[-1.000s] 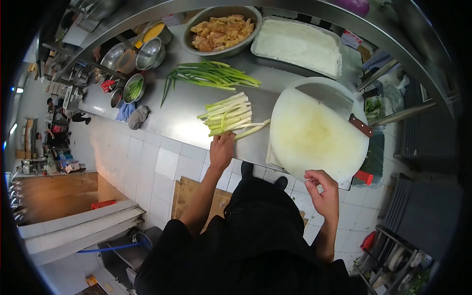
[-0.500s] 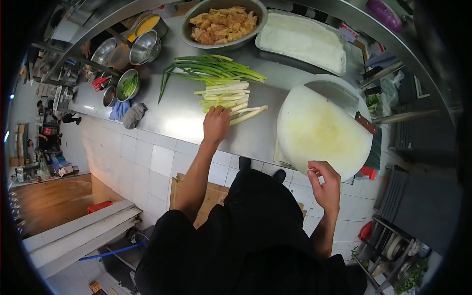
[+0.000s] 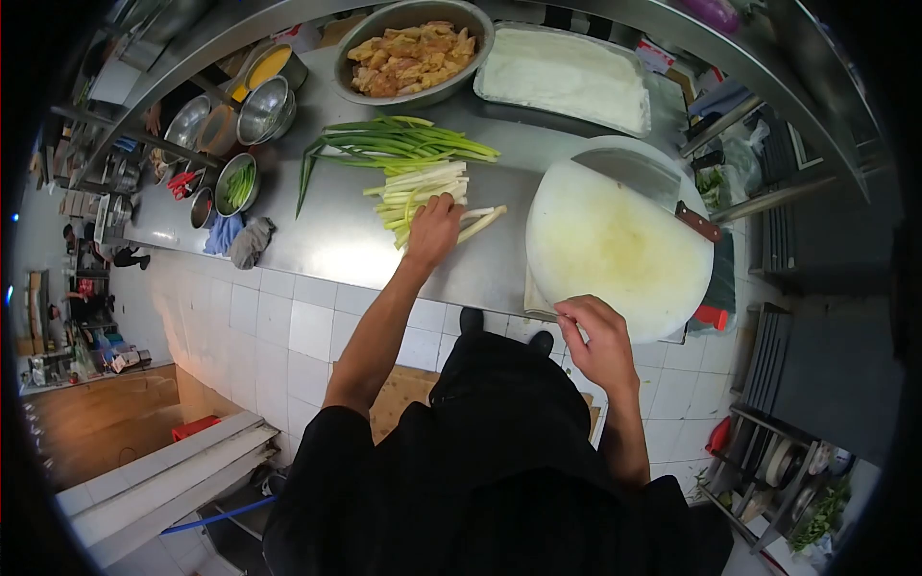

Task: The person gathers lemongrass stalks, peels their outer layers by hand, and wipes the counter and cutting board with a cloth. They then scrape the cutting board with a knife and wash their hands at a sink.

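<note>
Fingers of my left hand point(image 3: 435, 230) curl onto the white stalks point(image 3: 423, 187), between greens point(image 3: 399, 141) and board point(image 3: 619, 254); whether they grip, I can't tell. My right hand point(image 3: 597, 341) hangs half-curled, holding nothing visible. Stalks look light, stiff, perhaps slippery: best taken mid-bundle, gently.

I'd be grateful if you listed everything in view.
Counter: one, steel grey, centre
Stalks: one pile, white and green, counter middle
Leaves: one bunch, green, beyond stalks
Board: one, white, counter right
Cleaver: one, grey, brown handle, on board
Meat basin: one, grey, far edge
Tray: one, white contents, right of basin
Bowls: several, grey, left end
Cloths: two, blue and grey, left
Overhead frame: one, grey, top
Floor tiles: many, white, below
Background items: many, mixed, edges
Shoes: two, black, below counter
Clothing: one outfit, black, bottom
Left hand: one, bare, on stalks
Right hand: one, bare, by board
</note>
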A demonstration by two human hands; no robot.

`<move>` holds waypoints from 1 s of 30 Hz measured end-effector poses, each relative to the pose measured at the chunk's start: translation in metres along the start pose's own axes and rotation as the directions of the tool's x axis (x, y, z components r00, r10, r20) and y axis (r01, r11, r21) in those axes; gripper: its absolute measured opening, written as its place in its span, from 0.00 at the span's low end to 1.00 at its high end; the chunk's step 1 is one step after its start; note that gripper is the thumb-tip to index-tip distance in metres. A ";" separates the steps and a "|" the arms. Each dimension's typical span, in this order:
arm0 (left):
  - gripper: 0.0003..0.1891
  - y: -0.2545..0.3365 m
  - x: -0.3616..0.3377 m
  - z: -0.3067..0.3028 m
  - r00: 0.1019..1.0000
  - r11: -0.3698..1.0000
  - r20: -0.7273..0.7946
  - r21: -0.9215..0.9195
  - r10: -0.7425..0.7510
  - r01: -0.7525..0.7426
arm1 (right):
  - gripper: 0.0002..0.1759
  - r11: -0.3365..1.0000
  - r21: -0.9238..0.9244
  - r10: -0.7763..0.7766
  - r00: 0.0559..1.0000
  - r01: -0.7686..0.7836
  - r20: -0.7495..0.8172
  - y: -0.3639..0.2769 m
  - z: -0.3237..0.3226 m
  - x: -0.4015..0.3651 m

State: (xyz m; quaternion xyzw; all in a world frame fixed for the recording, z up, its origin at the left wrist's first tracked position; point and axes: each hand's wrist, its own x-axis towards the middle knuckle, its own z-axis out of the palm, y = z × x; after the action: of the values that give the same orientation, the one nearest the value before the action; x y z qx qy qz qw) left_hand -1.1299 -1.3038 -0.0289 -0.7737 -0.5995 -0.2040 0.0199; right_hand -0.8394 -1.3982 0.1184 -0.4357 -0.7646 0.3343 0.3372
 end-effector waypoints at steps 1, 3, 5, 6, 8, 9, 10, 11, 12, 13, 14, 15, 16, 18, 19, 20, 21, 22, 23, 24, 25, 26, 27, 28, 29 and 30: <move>0.11 0.001 0.000 -0.004 1.000 1.000 0.001 0.001 0.004 -0.004 | 0.09 1.000 0.000 0.001 1.000 -0.001 -0.004 -0.002 0.000 0.000; 0.10 0.005 0.003 -0.017 0.995 0.993 -0.072 -0.096 -0.070 0.063 | 0.08 0.998 -0.009 -0.057 0.997 0.056 -0.045 -0.005 -0.001 0.000; 0.11 0.011 0.002 -0.031 0.983 0.961 -0.125 -0.257 -0.137 0.101 | 0.08 0.998 0.056 -0.004 0.999 0.007 -0.052 -0.003 -0.002 -0.003; 0.13 0.016 -0.001 -0.038 0.962 0.900 -0.160 -0.411 -0.224 0.141 | 0.07 0.991 0.126 0.046 0.998 -0.040 -0.041 -0.001 -0.002 -0.005; 0.15 0.043 -0.004 -0.063 0.949 0.803 -0.103 -0.566 -0.297 0.190 | 0.07 0.961 0.253 0.116 0.993 -0.111 -0.005 0.004 0.002 -0.001; 0.17 0.059 -0.004 -0.076 0.932 0.676 -0.026 -0.696 -0.362 0.243 | 0.07 0.907 0.378 0.181 0.982 -0.185 0.047 0.007 0.006 0.001; 0.17 0.075 -0.003 -0.085 0.935 0.674 -0.017 -0.698 -0.354 0.242 | 0.07 0.905 0.378 0.192 0.981 -0.193 0.040 0.007 0.012 0.003; 0.20 0.092 -0.001 -0.092 0.918 0.527 0.081 -0.797 -0.389 0.294 | 0.08 0.795 0.542 0.301 0.953 -0.273 0.038 0.006 0.021 0.007; 0.24 0.107 -0.001 -0.096 0.895 0.361 0.186 -0.867 -0.406 0.344 | 0.09 0.649 0.686 0.404 0.913 -0.328 0.054 0.006 0.029 0.010; 0.24 0.118 -0.002 -0.097 0.898 0.355 0.198 -0.868 -0.393 0.347 | 0.09 0.648 0.685 0.418 0.907 -0.332 0.044 0.006 0.036 0.013; 0.26 0.128 -0.001 -0.096 0.948 0.474 0.133 -0.840 -0.290 0.263 | 0.09 0.671 0.679 0.421 0.907 -0.298 -0.017 0.008 0.042 0.018; 0.28 0.137 0.000 -0.097 0.982 0.578 0.073 -0.800 -0.174 0.162 | 0.10 0.695 0.668 0.420 0.904 -0.264 -0.080 0.010 0.044 0.022; 0.31 0.145 0.001 -0.101 0.976 0.584 0.171 -0.781 -0.137 0.219 | 0.10 0.698 0.665 0.430 0.898 -0.267 -0.092 0.011 0.045 0.025; 0.32 0.156 -0.004 -0.093 0.981 0.563 0.179 -0.805 -0.073 0.188 | 0.07 0.762 0.567 0.430 0.899 -0.314 -0.080 0.015 0.043 0.026; 0.34 0.161 -0.005 -0.092 0.984 0.548 0.175 -0.822 -0.021 0.158 | 0.07 0.763 0.564 0.435 0.896 -0.315 -0.087 0.020 0.040 0.024; 0.33 0.163 -0.006 -0.094 0.972 0.542 0.233 -0.815 -0.017 0.205 | 0.07 0.744 0.580 0.458 0.885 -0.331 -0.082 0.027 0.037 0.021; 0.33 0.165 -0.005 -0.095 0.973 0.541 0.232 -0.816 -0.012 0.202 | 0.07 0.724 0.597 0.478 0.875 -0.346 -0.072 0.031 0.034 0.020; 0.31 0.166 -0.004 -0.097 0.957 0.427 0.288 -0.862 -0.032 0.274 | 0.07 0.680 0.639 0.514 0.855 -0.359 -0.067 0.031 0.029 0.019; 0.29 0.167 -0.004 -0.097 0.938 0.306 0.344 -0.889 -0.046 0.341 | 0.07 0.681 0.639 0.513 0.856 -0.358 -0.067 0.033 0.025 0.018; 0.29 0.167 -0.005 -0.094 0.938 0.307 0.344 -0.889 -0.047 0.341 | 0.07 0.650 0.673 0.526 0.848 -0.351 -0.065 0.035 0.021 0.017; 0.25 0.166 -0.007 -0.087 0.923 0.136 0.375 -0.913 -0.087 0.384 | 0.07 0.619 0.707 0.538 0.840 -0.343 -0.063 0.037 0.018 0.015; 0.22 0.165 -0.008 -0.081 0.903 -0.039 0.412 -0.911 -0.120 0.410 | 0.07 0.614 0.711 0.561 0.824 -0.344 -0.086 0.039 0.016 0.015; 0.22 0.163 -0.009 -0.077 0.904 -0.038 0.412 -0.911 -0.118 0.410 | 0.07 0.614 0.712 0.561 0.823 -0.342 -0.088 0.041 0.014 0.014; 0.17 0.160 -0.011 -0.073 0.884 -0.011 0.452 -0.891 -0.115 0.454 | 0.07 0.621 0.726 0.551 0.823 -0.295 -0.137 0.043 0.010 0.013; 0.12 0.159 -0.012 -0.070 0.863 0.015 0.492 -0.868 -0.113 0.497 | 0.07 0.628 0.738 0.542 0.819 -0.247 -0.187 0.046 0.006 0.012; 0.12 0.159 -0.012 -0.069 0.862 0.015 0.495 -0.866 -0.110 0.499 | 0.07 0.641 0.737 0.539 0.810 -0.216 -0.231 0.049 0.000 0.011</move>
State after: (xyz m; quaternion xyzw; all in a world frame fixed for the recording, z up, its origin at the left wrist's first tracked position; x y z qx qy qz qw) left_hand -1.0036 -1.3789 0.0640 -0.4517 -0.4538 -0.4336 -0.6341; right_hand -0.8222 -1.3690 0.0809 -0.4977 -0.3813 0.5493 0.5524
